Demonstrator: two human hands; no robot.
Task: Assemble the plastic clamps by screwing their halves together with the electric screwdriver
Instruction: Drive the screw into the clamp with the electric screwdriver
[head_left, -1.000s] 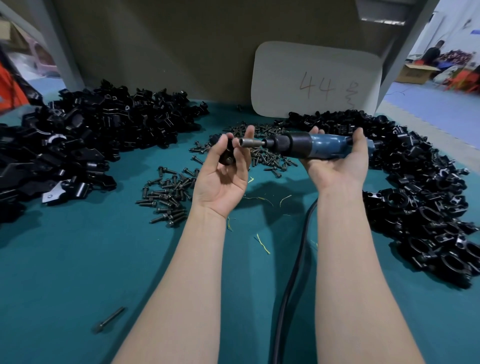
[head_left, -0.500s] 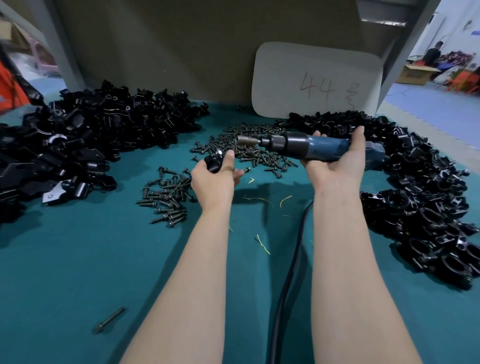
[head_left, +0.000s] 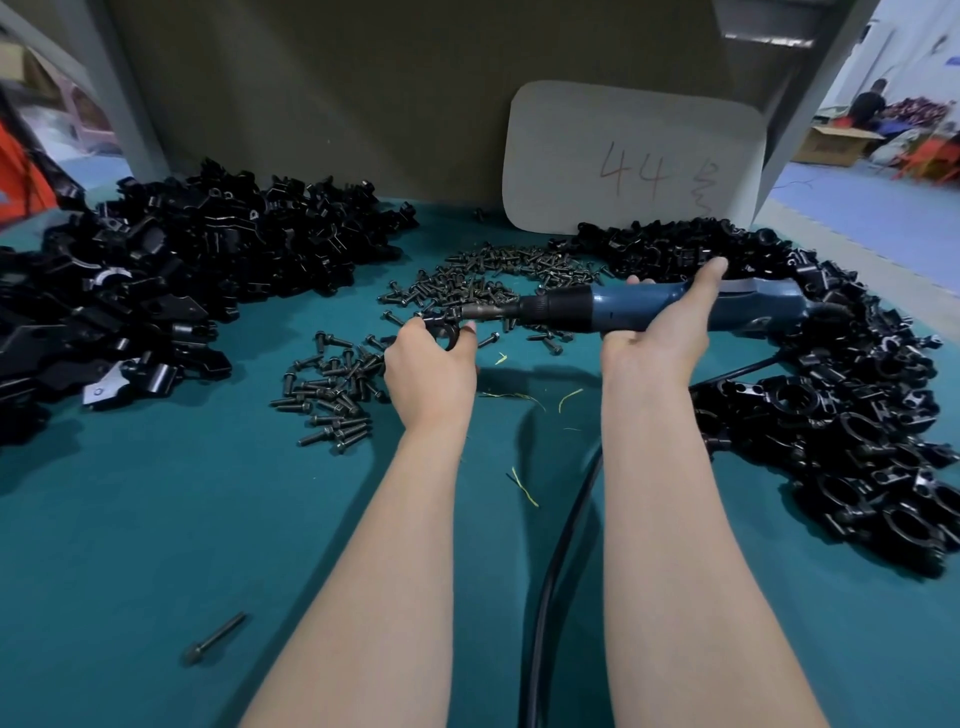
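Observation:
My left hand (head_left: 428, 366) grips a small black plastic clamp (head_left: 444, 328) just above the green table. My right hand (head_left: 660, 332) holds the blue and black electric screwdriver (head_left: 618, 310) level, its bit pointing left and meeting the clamp. Whether a screw sits on the bit is hidden. Loose black screws (head_left: 332, 387) lie left of my left hand, and more screws (head_left: 483, 283) spread behind it.
A heap of black clamp halves (head_left: 171, 270) fills the left and back left. Another heap of black clamps (head_left: 857, 415) curves along the right. The screwdriver's black cable (head_left: 561, 561) runs toward me between my arms. One long bolt (head_left: 214, 638) lies near the front left. A white card (head_left: 634, 156) leans at the back.
My left hand turned palm down and sank toward the table with the clamp. The screwdriver dropped lower, and its bit now meets the clamp.

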